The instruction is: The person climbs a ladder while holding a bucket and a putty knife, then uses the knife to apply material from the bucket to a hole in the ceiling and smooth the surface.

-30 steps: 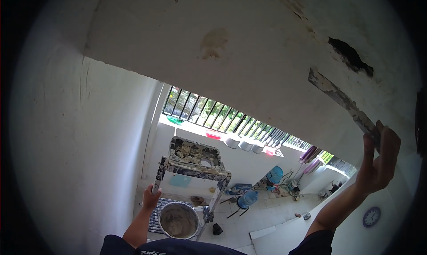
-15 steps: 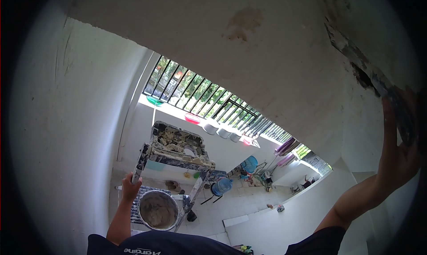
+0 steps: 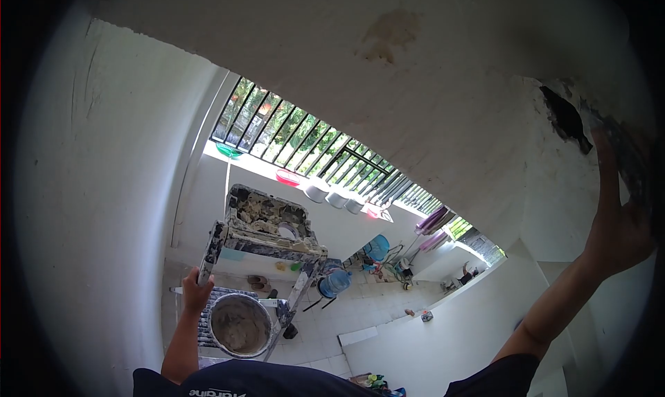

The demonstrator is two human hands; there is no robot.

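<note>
My left hand (image 3: 197, 290) is closed around the plaster-smeared side rail (image 3: 211, 253) of a stepladder. Just beside it, a bucket (image 3: 240, 323) of grey-beige plaster sits on a ladder step. The ladder's top tray (image 3: 270, 217) is crusted with plaster lumps and has a pale round object in it. High on the right, my right hand (image 3: 620, 234) grips what looks like a dark, plaster-stained scraper (image 3: 627, 158), partly lost in the shadowed image edge. Its blade lies against the pale surface, beside a jagged dark hole (image 3: 566, 120).
A pale wall (image 3: 104, 175) rises on the left, and a stained overhead surface (image 3: 312, 44) crosses above. Below are a tiled floor (image 3: 325, 335), a blue water bottle (image 3: 335, 283), hoses, and pots (image 3: 337, 197) along a ledge by a barred opening (image 3: 305, 141).
The scraper has shifted, and more of the dark hole now shows; the strip of tool or material across its upper side is gone. My left hand keeps its hold, while the view has tilted slightly.
</note>
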